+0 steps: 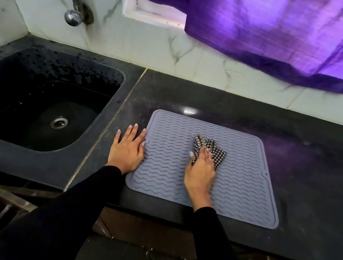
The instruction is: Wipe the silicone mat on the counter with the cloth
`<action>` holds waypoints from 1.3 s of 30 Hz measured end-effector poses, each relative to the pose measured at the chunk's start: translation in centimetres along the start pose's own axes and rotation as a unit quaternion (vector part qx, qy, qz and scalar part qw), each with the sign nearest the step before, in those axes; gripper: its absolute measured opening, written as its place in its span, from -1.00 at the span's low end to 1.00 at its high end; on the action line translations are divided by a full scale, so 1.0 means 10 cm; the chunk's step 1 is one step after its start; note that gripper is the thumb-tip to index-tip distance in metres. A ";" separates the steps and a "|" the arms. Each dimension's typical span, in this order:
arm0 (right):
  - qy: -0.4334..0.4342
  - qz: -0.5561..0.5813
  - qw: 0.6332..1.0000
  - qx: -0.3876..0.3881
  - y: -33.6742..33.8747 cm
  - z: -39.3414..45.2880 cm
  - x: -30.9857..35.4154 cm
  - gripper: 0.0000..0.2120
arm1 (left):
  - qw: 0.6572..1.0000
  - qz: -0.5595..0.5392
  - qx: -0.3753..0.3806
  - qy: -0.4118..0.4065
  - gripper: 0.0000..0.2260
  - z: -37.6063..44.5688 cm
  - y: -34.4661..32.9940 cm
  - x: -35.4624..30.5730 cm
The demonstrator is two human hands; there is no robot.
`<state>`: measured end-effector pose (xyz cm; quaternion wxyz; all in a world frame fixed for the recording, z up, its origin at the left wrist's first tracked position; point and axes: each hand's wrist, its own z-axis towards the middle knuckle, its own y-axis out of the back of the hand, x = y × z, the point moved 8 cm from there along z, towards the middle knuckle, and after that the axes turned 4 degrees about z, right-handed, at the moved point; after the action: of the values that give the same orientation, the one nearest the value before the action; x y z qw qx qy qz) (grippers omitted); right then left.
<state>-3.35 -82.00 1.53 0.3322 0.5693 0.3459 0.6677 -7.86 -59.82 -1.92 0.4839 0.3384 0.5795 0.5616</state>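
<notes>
A grey silicone mat point(240, 182) with wavy ridges lies flat on the dark counter point(317, 171). My right hand point(201, 171) sits on the middle of the mat, its fingers curled on a black-and-white checked cloth point(209, 147) bunched under the fingertips. My left hand point(127, 149) lies flat with straight fingers at the mat's left edge, partly on the counter and partly on the mat's rim.
A black sink point(45, 100) with a drain is set into the counter to the left, under a metal tap point(72, 11). A purple curtain point(288, 31) hangs over the tiled back wall. The counter's front edge runs just below the mat.
</notes>
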 end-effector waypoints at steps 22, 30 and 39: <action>0.061 -0.018 0.992 0.109 -0.08 0.09 -0.09 -0.41 | 0.999 -0.030 -0.022 0.010 -0.33 0.00 0.01 0.04; 0.093 0.086 0.982 0.139 -0.20 -0.27 0.28 -0.41 | 1.000 -0.020 -0.012 0.015 -0.33 0.00 0.00 0.04; -0.242 0.709 0.662 -0.026 0.22 0.12 -0.46 -0.49 | 0.998 -0.066 0.005 0.008 -0.25 0.01 0.04 0.07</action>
<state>-1.62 -86.94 1.08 -0.1554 0.7751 -0.2721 0.5487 -8.03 -59.11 -1.63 0.5136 0.2977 0.6071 0.5283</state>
